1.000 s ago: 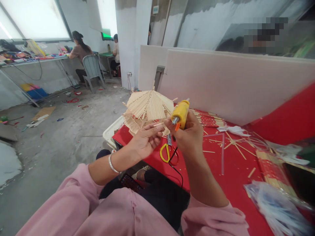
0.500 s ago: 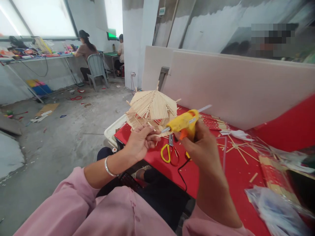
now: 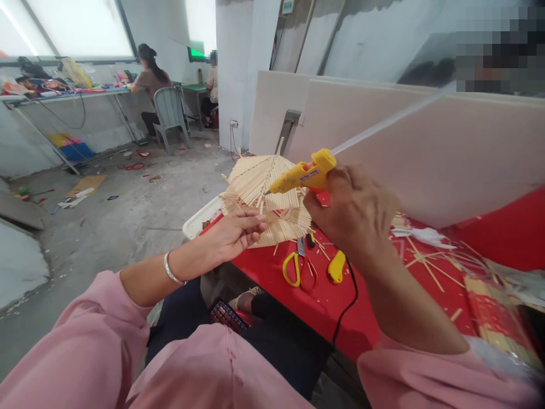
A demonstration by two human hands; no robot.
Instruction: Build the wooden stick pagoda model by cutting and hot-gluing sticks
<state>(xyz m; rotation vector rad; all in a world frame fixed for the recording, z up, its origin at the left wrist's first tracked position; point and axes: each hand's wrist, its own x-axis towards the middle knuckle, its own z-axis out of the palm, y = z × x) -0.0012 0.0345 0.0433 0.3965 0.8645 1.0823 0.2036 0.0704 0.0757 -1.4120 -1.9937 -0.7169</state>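
My right hand (image 3: 355, 204) grips a yellow hot glue gun (image 3: 313, 172) with a long clear glue stick (image 3: 392, 116) poking out of its back. The nozzle points down and left, in front of the roof of a small pavilion-like model (image 3: 251, 173) built of thin wooden sticks. Below the nozzle, my left hand (image 3: 240, 234) is closed, thumb and fingers pinching a short wooden stick (image 3: 261, 207) that stands up from the fingertips. Whether the nozzle touches this stick or the roof, I cannot tell. The model's lower part is partly hidden behind my left hand.
On the red table (image 3: 298, 307) lie scissors (image 3: 292, 269), a yellow-handled tool (image 3: 336, 267), a black cord (image 3: 353, 292), loose sticks (image 3: 421, 258) and packed sticks (image 3: 489, 312). A white tray (image 3: 193, 221) is left of the model. White boards (image 3: 383, 147) stand behind; two people sit farther back.
My right hand has raised the glue gun, its nozzle moving up and left to the roof. The left hand has shifted slightly left and down, still pinching the stick. The view has shifted a little.
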